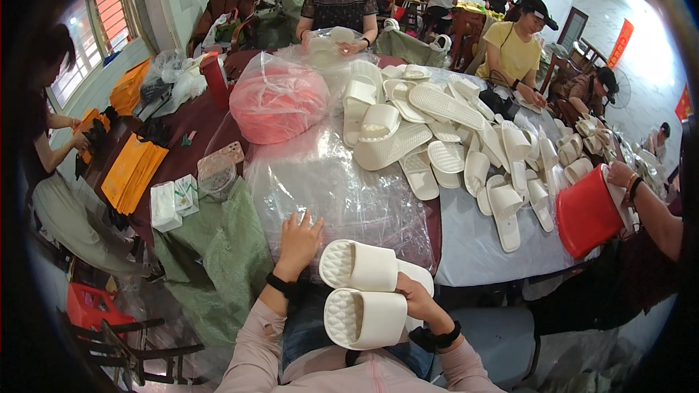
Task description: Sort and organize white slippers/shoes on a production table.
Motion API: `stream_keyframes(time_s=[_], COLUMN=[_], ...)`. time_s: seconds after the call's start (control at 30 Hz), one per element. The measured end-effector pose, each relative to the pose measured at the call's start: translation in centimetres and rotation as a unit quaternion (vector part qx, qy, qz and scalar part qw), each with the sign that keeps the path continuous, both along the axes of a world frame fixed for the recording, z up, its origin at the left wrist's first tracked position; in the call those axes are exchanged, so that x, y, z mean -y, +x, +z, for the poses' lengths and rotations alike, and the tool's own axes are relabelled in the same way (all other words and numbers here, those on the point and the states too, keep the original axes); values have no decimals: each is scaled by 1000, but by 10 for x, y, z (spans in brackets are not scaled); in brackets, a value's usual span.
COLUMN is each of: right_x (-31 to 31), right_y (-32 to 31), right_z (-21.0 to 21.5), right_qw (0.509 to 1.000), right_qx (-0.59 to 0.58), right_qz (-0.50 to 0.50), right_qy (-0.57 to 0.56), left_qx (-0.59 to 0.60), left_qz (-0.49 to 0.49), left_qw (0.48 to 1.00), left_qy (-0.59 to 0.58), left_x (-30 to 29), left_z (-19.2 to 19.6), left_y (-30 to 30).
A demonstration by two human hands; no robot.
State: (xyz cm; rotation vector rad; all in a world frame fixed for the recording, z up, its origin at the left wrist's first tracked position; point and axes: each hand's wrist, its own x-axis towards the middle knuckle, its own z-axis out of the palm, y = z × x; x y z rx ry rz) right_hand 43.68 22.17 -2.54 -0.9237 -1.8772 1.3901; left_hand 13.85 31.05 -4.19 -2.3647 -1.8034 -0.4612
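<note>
My right hand (412, 297) holds a pair of white slippers (362, 290) side by side, soles toward me, just off the table's near edge. My left hand (298, 241) rests flat, fingers spread, on a stack of clear plastic bags (342, 189) lying on the table. Beyond the bags lies a heap of several more white slippers (451, 138).
A bag of pink material (277, 98) sits behind the clear bags. A green sack (218, 247) hangs off the table at left, with small white boxes (173, 202) near it. A person at right holds a red bucket (587, 212). Other people sit around the table.
</note>
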Motion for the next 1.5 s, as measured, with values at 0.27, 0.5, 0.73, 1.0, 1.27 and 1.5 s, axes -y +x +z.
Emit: stream_keyframes(time_s=[0.27, 0.5, 0.73, 1.0, 1.27, 1.5], right_x=[7, 5, 5, -9, -19, -14], right_y=[-3, -5, 3, -7, -29, -32], right_z=[19, 12, 25, 20, 19, 27], right_qw=[999, 999, 999, 998, 943, 974], right_qx=[-39, -28, -35, -23, 102, 130], right_qz=[-9, 23, 28, 8, -176, -55], right_qy=[9, -5, 3, 62, 262, 175], left_qx=[147, 332, 257, 284, 215, 131], left_qz=[-53, -110, -164, -100, -54, -70], left_qw=[985, 934, 952, 953, 974, 988], left_qy=[74, 78, 18, -22, -34, 30], left_x=[-14, 6, 26, 55, 73, 74], left_z=[46, 59, 83, 93, 87, 95], left_y=[4, 20, 17, 24, 42, 51])
